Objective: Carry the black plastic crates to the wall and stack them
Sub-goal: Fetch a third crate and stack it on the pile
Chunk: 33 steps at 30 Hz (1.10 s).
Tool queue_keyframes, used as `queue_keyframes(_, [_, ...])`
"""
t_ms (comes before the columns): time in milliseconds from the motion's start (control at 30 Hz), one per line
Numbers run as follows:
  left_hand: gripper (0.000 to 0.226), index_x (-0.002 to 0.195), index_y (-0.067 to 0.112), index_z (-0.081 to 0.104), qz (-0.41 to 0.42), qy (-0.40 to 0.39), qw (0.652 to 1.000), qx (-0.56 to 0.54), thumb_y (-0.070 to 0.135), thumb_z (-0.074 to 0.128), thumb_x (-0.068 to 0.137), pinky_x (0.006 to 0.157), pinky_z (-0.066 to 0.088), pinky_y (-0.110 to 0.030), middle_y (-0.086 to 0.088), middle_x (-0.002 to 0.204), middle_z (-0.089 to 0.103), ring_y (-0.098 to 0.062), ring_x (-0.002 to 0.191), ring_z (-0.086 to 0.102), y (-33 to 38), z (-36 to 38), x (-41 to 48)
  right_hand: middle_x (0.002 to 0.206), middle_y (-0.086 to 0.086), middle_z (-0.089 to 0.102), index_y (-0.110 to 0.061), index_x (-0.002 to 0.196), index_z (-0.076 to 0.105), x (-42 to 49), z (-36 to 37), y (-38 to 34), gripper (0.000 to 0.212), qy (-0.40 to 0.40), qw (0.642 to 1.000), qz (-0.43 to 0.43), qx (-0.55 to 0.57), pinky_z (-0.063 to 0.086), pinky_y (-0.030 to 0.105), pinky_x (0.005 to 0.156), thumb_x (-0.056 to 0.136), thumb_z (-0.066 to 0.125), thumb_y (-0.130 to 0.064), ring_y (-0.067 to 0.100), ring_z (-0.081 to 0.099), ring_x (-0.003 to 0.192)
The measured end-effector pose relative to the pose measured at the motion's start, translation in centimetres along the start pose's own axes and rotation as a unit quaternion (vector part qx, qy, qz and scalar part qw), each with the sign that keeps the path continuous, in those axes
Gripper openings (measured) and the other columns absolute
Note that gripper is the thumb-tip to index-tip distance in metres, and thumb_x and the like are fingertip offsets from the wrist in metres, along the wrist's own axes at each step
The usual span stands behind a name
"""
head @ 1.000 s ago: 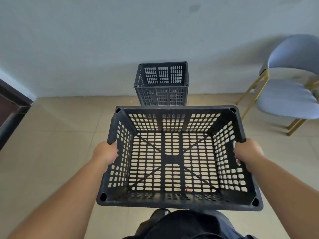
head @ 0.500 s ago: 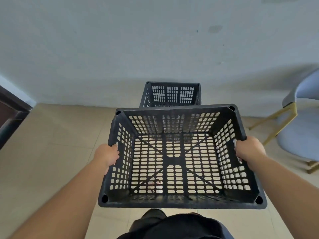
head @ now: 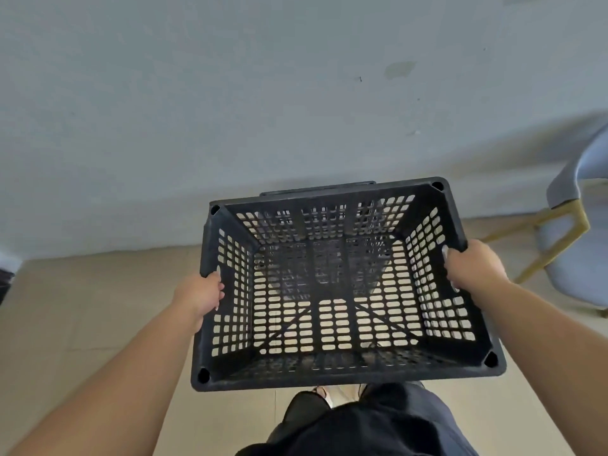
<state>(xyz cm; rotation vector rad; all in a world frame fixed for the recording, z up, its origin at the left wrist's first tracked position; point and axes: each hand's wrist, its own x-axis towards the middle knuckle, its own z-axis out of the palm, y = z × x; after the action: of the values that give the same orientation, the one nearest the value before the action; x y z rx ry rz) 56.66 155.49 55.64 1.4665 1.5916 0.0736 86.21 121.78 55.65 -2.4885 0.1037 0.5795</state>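
Between the two hands, at the centre of the head view, a black plastic crate [head: 342,284] is held clear of the floor, open side up, its perforated base and walls visible from above. Left hand [head: 199,296]: gripping the left wall at the handle slot, fingers curled together around the rim. Right hand [head: 472,266]: gripping the right wall at its handle slot, fingers likewise closed on the rim (fingertips hidden on the outer face). The crate is tilted slightly, right side higher and further forward than the left.

Directly behind and below the held crate, a second black crate [head: 317,189] stands against the grey wall [head: 230,110]; only a strip of its far rim shows above the held crate's far edge, with more of it dimly visible through the perforations. Contact between the two crates cannot be determined.

Right of the crates, a grey chair [head: 579,245] with gold legs stands on the beige tiled floor [head: 82,307]. Dark clothing [head: 355,426] appears below the crate.
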Motion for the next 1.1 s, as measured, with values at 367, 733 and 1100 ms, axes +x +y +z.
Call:
queue_keyframes(367, [0.043,0.128,-0.006,0.060,-0.026,0.006,1.000,-0.007,0.029,0.046,0.107,0.064,0.042,-0.028,-0.005,0.084,0.060,-0.014,0.069,0.054,10.7,5.8,8.7,0.092,0.016,0.070,-0.006,0.109,0.061,13.9,0.5,-8.9,0.028,-0.027,1.000,0.006,0.009,0.060,0.048,0.077,0.095,0.052,-0.028,0.036,0.068,0.079])
queue_keyframes(733, [0.054,0.138,-0.004,0.055,-0.055,-0.024,0.998,-0.029,0.039,0.046,0.106,0.083,0.046,-0.029,-0.018,0.115,0.068,-0.030,0.108,0.066,16.8,6.3,18.2,0.089,0.015,0.071,-0.007,0.103,0.064,20.7,4.8,-16.6,0.031,-0.034,0.999,0.021,-0.016,0.060,0.051,0.075,0.090,0.049,-0.031,0.037,0.068,0.076])
queue_keyframes(1100, [0.044,0.135,0.001,0.058,-0.077,-0.031,0.996,-0.034,0.033,0.044,0.108,0.101,0.046,-0.037,-0.015,0.130,0.066,-0.030,0.123,0.062,20.1,8.9,27.3,0.096,0.016,0.070,-0.007,0.111,0.060,24.8,9.2,-21.1,0.033,-0.011,0.998,0.045,-0.043,0.059,0.046,0.075,0.095,0.050,-0.033,0.037,0.068,0.082])
